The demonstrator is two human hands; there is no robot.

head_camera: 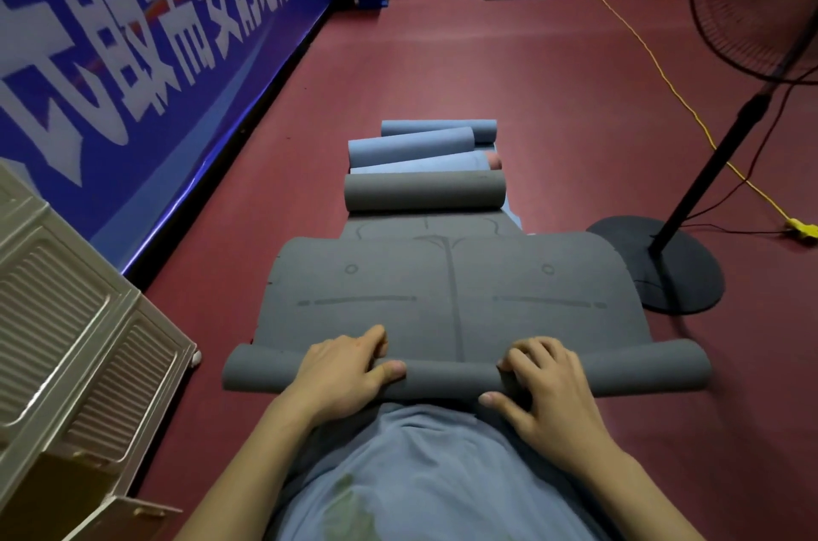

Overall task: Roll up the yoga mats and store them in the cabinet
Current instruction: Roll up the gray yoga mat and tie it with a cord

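grey yoga mat (pixel 447 292) roll gripped by left hand (pixel 343 372) and right hand (pixel 546 390); banner (pixel 133 31) lettering unreadable

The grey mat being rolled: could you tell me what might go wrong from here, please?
1. Both the left hand and the right hand grip the grey mat's roll near its middle, so its free ends could loosen or telescope.
2. The fan base touches or sits very close to the mat's right edge and may snag the roll as it advances.
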